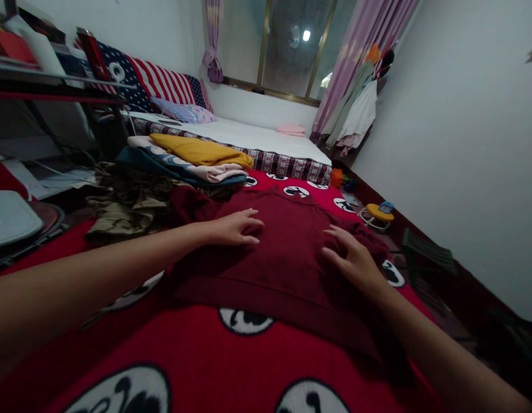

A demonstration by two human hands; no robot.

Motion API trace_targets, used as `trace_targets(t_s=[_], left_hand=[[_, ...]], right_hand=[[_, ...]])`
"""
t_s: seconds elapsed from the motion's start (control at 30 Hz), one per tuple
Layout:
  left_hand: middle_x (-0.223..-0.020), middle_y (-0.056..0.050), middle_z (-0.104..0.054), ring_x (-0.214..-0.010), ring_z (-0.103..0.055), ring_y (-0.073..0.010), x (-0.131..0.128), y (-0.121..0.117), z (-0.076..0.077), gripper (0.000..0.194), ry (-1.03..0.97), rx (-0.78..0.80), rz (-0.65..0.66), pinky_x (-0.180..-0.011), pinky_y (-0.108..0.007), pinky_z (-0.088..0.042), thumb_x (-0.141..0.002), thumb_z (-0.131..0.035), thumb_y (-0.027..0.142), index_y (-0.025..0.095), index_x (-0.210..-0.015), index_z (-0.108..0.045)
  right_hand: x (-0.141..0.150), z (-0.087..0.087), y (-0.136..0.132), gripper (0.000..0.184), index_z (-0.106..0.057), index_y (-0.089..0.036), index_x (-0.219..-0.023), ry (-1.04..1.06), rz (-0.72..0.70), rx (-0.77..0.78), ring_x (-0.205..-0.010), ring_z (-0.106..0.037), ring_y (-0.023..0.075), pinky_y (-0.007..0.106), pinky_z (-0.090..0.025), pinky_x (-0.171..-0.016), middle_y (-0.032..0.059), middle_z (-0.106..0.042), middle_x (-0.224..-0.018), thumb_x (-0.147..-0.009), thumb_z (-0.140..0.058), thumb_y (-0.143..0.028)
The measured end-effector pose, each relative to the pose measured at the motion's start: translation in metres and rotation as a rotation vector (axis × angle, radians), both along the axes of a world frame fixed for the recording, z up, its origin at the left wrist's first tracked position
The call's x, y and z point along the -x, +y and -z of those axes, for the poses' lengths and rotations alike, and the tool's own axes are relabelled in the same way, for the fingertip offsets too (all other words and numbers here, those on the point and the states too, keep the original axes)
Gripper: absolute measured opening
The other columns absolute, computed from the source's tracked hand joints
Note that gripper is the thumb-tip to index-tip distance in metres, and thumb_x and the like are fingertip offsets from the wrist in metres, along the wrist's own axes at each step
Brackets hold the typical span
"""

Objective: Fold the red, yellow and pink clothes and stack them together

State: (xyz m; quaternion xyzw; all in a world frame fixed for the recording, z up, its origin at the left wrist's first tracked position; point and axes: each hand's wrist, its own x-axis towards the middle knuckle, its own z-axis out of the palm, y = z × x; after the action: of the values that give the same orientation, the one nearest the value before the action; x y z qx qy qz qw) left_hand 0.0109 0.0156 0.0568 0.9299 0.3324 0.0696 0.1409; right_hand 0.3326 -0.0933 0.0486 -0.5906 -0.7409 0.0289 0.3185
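Left grip [235, 228] and right grip [356, 261], fingers spread, lie over the maroon top [287, 246] at the centre of the frame; whether they touch it cannot be told. The top lies flat on a red blanket [192, 350]; 1 stack of folded clothes [199, 150] sits left of upper centre.

At the far end, purple curtains [349, 54] flank a window [287, 51] beyond a white-topped bed [244, 133]; a yellow-seated stool [373, 212] stands right.
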Motion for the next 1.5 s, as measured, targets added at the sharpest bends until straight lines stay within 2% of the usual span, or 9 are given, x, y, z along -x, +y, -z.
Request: trace_targets(t_s=[0.13, 0.27, 0.47, 0.63, 0.9, 1.03, 1.23, 1.37, 1.5], left_hand=[[-0.154, -0.006, -0.036, -0.143, -0.03, -0.0268, 0.066, -0.069, -0.017, 0.046, 0.058, 0.049, 0.127, -0.116, -0.038, -0.028, -0.085, -0.06, 0.031, 0.027, -0.13, -0.059], [-0.154, -0.002, -0.036, -0.141, -0.034, -0.0259, 0.104, -0.111, -0.021, 0.076, 0.193, 0.074, 0.129, -0.114, -0.037, -0.033, -0.068, -0.059, 0.007, 0.031, -0.14, -0.048], [-0.125, -0.007, -0.06, -0.113, -0.057, -0.0228, 0.085, -0.101, 0.005, 0.057, 0.146, -0.213, 0.09, -0.097, -0.032, -0.045, -0.067, -0.049, -0.002, 0.024, -0.116, -0.062], [-0.097, -0.003, -0.067, -0.095, -0.062, -0.0197, 0.072, -0.099, -0.023, 0.044, 0.131, -0.275, 0.023, -0.078, -0.026, -0.046, -0.066, -0.048, -0.002, 0.023, -0.097, -0.065], [-0.114, -0.001, -0.068, -0.102, -0.064, -0.0188, 0.083, -0.138, -0.057, 0.037, 0.147, 0.307, 0.18, -0.089, -0.02, -0.047, -0.071, -0.069, 0.019, 0.026, -0.107, -0.071], [-0.099, -0.001, -0.073, -0.09, -0.067, -0.0189, 0.097, -0.112, -0.053, 0.032, 0.065, 0.42, -0.036, -0.077, -0.022, -0.05, -0.083, -0.059, 0.044, 0.023, -0.105, -0.071], [-0.107, -0.01, -0.071, -0.096, -0.066, -0.0275, 0.134, -0.059, -0.033, 0.051, 0.019, -0.237, -0.747, -0.072, -0.029, -0.047, -0.077, -0.06, 0.047, 0.019, -0.12, -0.062], [-0.098, -0.011, -0.073, -0.093, -0.067, -0.0285, 0.14, -0.048, -0.019, 0.061, 0.013, -0.149, -0.826, -0.07, -0.029, -0.046, -0.078, -0.056, 0.06, 0.017, -0.12, -0.061], [-0.1, -0.014, -0.072, -0.094, -0.066, -0.0315, 0.122, -0.043, -0.005, 0.057, 0.062, -0.189, -0.865, -0.068, -0.03, -0.045, -0.076, -0.053, 0.067, 0.017, -0.098, -0.067]], right_hand=[[0.002, -0.002, -0.103, 0.054, -0.052, -0.032, -0.134, -0.269, -0.176, 0.13, -0.129, -0.051, 0.0286, 0.059, -0.028, -0.114, 0.0065, -0.054, -0.14, -0.081, -0.058, -0.023], [-0.009, 0.011, -0.15, 0.09, -0.04, -0.031, -0.146, -0.483, -0.243, 0.122, -0.133, -0.046, 0.0292, 0.048, -0.045, -0.106, 0.0058, -0.045, -0.149, -0.061, -0.05, -0.004], [-0.014, 0.035, -0.121, 0.062, -0.061, -0.026, -0.125, -0.412, -0.21, -0.065, -0.109, -0.063, 0.0201, 0.036, -0.056, -0.089, 0.0069, -0.065, -0.124, -0.073, -0.04, 0.003], [-0.031, -0.001, -0.121, 0.044, -0.071, -0.023, -0.1, -0.292, -0.215, -0.074, -0.091, -0.066, 0.0183, 0.029, -0.055, -0.077, 0.0068, -0.071, -0.098, -0.076, -0.042, 0.0], [-0.028, -0.054, -0.159, 0.043, -0.073, -0.032, -0.107, -0.316, -0.234, 0.55, -0.091, -0.071, 0.0218, 0.026, -0.057, -0.078, 0.0027, -0.075, -0.103, -0.069, -0.066, -0.016], [0.021, -0.068, -0.123, 0.039, -0.069, -0.03, -0.117, -0.215, -0.238, 0.508, -0.103, -0.067, 0.0247, 0.034, -0.054, -0.089, 0.0059, -0.071, -0.114, -0.079, -0.068, -0.04], [0.092, 0.003, -0.036, 0.036, -0.065, -0.021, -0.116, 0.173, -0.355, 0.119, -0.102, -0.065, 0.0202, 0.034, -0.054, -0.086, 0.0097, -0.064, -0.121, -0.081, -0.063, -0.027], [0.106, 0.045, -0.012, 0.02, -0.07, -0.021, -0.099, 0.254, -0.259, 0.017, -0.099, -0.064, 0.0205, 0.037, -0.051, -0.09, 0.0079, -0.067, -0.106, -0.082, -0.061, -0.024], [0.102, 0.047, -0.013, 0.013, -0.072, -0.022, -0.088, 0.323, -0.301, 0.028, -0.098, -0.064, 0.0202, 0.036, -0.049, -0.091, 0.0068, -0.069, -0.102, -0.082, -0.061, -0.024]])
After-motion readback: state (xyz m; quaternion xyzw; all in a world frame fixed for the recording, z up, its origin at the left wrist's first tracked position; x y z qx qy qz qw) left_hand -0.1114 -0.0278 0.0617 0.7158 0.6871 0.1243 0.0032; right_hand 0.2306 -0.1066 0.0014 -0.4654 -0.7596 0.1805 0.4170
